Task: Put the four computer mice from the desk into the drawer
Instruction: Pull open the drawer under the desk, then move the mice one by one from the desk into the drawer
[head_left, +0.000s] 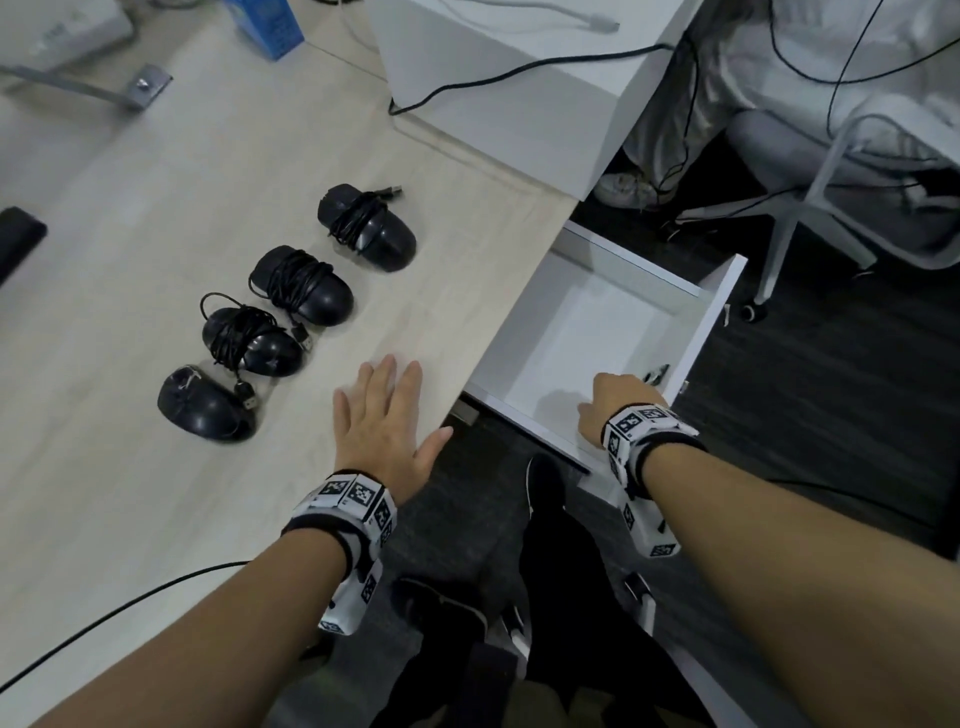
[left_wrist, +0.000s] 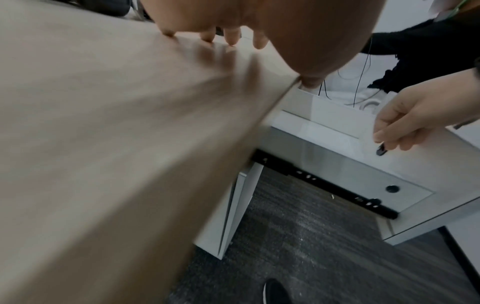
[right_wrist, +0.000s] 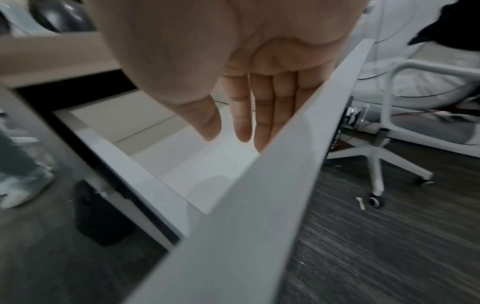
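Several black computer mice with cords wound round them lie in a diagonal row on the pale wooden desk (head_left: 156, 519): the far one (head_left: 369, 227), then (head_left: 304, 285), (head_left: 252, 340), and the near one (head_left: 202, 404). My left hand (head_left: 382, 415) lies flat on the desk by its edge, right of the near mouse, with its fingertips (left_wrist: 207, 39) on the wood. The white drawer (head_left: 706, 322) stands pulled out to the right with nothing in it. My right hand (head_left: 618, 405) reaches over its front panel (right_wrist: 298, 144), the straight fingers (right_wrist: 241, 123) down inside by a small black lock piece (left_wrist: 381, 151).
A white box (head_left: 493, 78) with a black cable stands at the desk's back, a blue carton (head_left: 270, 23) behind it. A white office chair (head_left: 841, 182) and another person's legs (head_left: 654, 135) are beyond the drawer. A black cable (head_left: 130, 608) crosses the near desk.
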